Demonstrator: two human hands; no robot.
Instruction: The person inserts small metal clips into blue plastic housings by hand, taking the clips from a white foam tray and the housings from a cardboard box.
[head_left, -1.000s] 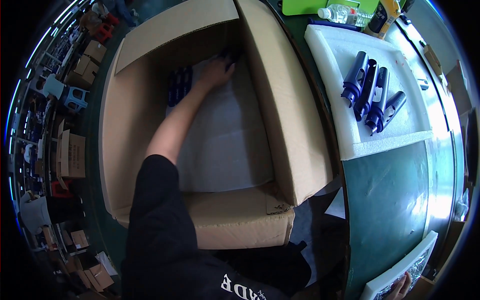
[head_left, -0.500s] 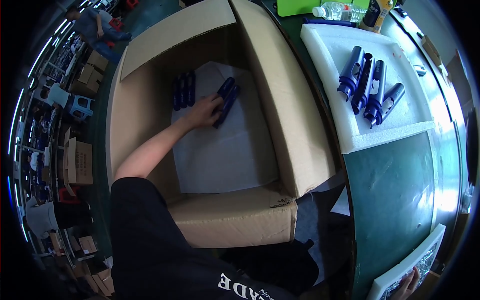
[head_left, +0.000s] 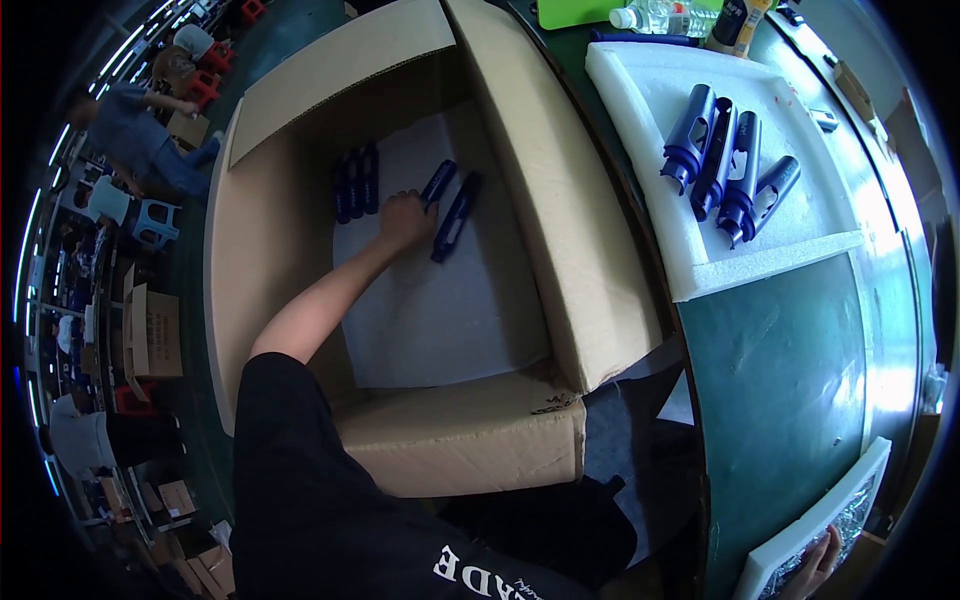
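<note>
My left hand point(head_left: 405, 222) reaches into a large open cardboard box point(head_left: 625, 270). Its fingers are closed on a dark blue, tube-like plastic shell point(head_left: 438, 182). A similar blue shell point(head_left: 456, 218) lies tilted just to the right, apart from the hand. Left of the hand, a row of blue shells point(head_left: 355, 185) lies side by side on the white sheet point(head_left: 445, 320) lining the bottom. At the lower right, my right hand point(head_left: 815, 568) rests with fingers extended on a white foam piece point(head_left: 825, 520) with crinkled clear plastic; part of the hand is cut off.
On the green table point(head_left: 780, 370) at right, a white foam tray point(head_left: 775, 265) holds several blue shells point(head_left: 740, 180). Behind it are a clear bottle point(head_left: 670, 17) and a dark-and-yellow bottle point(head_left: 738, 25). A person point(head_left: 140, 130) and blue stool point(head_left: 155, 225) are at far left.
My left hand has shifted left with one shell. The other shell, which was right against it, now lies apart on the sheet. My right hand stays at the foam piece.
</note>
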